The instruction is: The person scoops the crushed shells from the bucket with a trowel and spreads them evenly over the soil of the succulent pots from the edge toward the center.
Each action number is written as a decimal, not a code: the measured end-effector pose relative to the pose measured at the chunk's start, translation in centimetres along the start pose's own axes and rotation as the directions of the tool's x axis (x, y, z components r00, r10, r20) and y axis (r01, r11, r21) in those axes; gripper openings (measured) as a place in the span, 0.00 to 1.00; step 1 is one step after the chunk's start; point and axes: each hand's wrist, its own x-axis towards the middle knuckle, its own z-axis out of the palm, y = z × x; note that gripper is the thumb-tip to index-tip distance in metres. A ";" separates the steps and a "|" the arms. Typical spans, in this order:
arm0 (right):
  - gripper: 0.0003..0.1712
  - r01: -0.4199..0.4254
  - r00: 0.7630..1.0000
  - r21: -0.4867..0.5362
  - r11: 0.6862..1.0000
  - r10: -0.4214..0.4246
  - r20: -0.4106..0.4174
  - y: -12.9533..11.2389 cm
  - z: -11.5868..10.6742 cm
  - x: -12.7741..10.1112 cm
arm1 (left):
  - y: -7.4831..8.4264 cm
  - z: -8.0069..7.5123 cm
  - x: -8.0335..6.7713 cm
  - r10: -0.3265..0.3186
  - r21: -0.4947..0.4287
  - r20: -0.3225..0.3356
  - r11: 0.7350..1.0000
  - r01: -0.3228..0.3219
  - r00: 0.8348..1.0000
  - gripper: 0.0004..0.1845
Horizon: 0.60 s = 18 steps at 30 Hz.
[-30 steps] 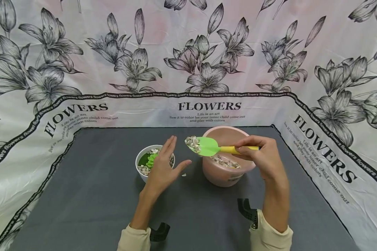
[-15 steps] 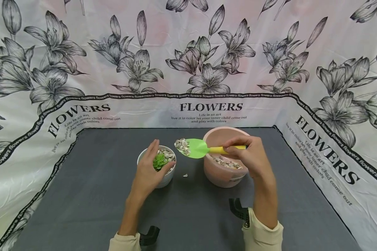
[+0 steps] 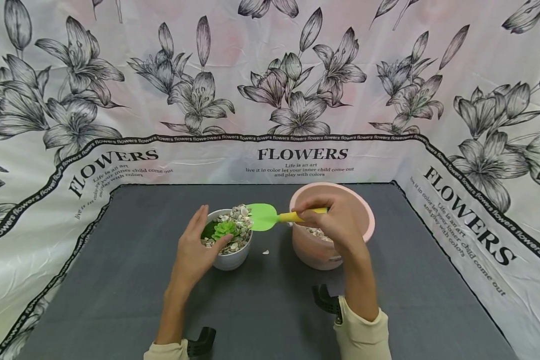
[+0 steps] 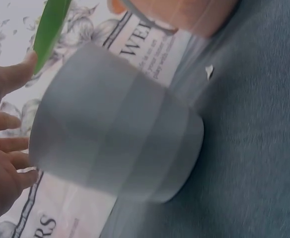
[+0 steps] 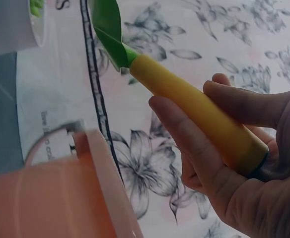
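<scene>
While the white pot (image 3: 231, 250) with its green succulent (image 3: 225, 229) stands mid-desk (image 3: 117, 280), the left hand (image 3: 193, 252) cups its near-left side with relaxed fingers, steadying it, and the right hand (image 3: 337, 225) grips the green scoop (image 3: 270, 217), tipping pebbles (image 3: 240, 212) onto it beside the pink bowl (image 3: 364, 220).

The table (image 3: 117, 280) is covered with a dark grey cloth, with a flower-printed sheet rising at its 9, 12 and 3 o'clock edges. A white pot (image 3: 230, 255) stands directly on it, just left of centre. At 3 o'clock from that pot, near but apart, sits a pink pot (image 3: 317, 252) (the larger of the two). Between them lies a single pale stone chip (image 3: 265, 252) on the cloth, closer to the white pot.
</scene>
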 end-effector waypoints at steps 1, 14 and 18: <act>0.09 0.004 1.000 -0.007 1.000 -0.004 0.007 0.0 0.3 0.1 | -0.2 -0.2 0.0 -0.007 0.003 -0.001 1.000 0.007 1.000 0.51; 0.06 0.009 0.992 0.003 1.000 -0.009 0.123 -0.1 4.3 1.3 | -3.1 -1.1 -0.8 -0.170 -0.006 0.187 0.985 0.175 0.967 0.67; 0.07 0.046 0.987 -0.010 0.999 -0.044 0.157 -0.5 6.0 1.6 | -3.5 -0.9 -0.5 -0.198 -0.054 0.250 0.974 0.218 0.948 0.75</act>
